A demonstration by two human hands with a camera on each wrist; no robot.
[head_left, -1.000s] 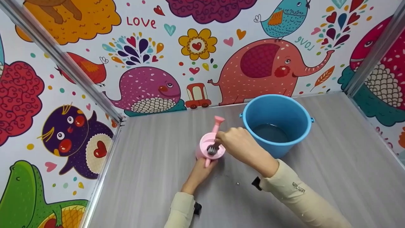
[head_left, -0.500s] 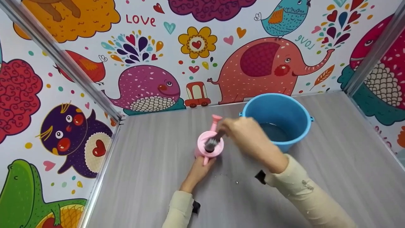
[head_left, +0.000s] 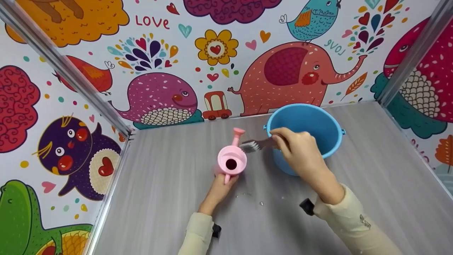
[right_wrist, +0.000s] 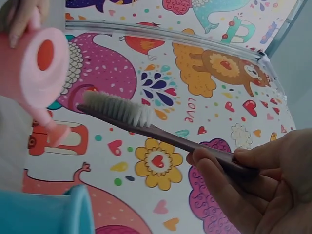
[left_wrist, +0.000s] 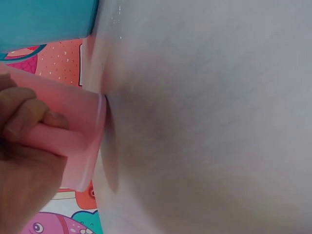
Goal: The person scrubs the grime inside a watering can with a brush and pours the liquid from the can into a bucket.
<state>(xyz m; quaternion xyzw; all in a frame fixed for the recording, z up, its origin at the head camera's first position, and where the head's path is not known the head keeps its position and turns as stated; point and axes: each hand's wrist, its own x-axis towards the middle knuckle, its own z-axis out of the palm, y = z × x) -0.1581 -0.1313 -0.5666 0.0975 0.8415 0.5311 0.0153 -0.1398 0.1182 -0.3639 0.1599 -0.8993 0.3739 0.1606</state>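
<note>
A pink toy watering can (head_left: 231,156) stands on the table, its spout pointing to the back wall and a round hole in its top. My left hand (head_left: 220,187) grips its handle; in the left wrist view the fingers (left_wrist: 29,109) curl round that handle. My right hand (head_left: 304,152) holds a brown-handled brush (right_wrist: 170,139) with pale bristles, pinching the handle's end between thumb and fingers in the right wrist view. The brush head is in the air just right of the can. Behind the right hand stands a blue bucket (head_left: 279,161), partly covered by that hand.
Small water drops (head_left: 261,203) lie on the grey table (head_left: 170,191) in front of the can. A wall (head_left: 216,21) with cartoon animals runs along the back, and another patterned wall (head_left: 21,156) borders the left side. Metal rails edge the corners.
My right hand has lifted the brush out of the can's opening and moved right, toward the bucket. The left hand stays on the can's handle. The view has shifted slightly.
</note>
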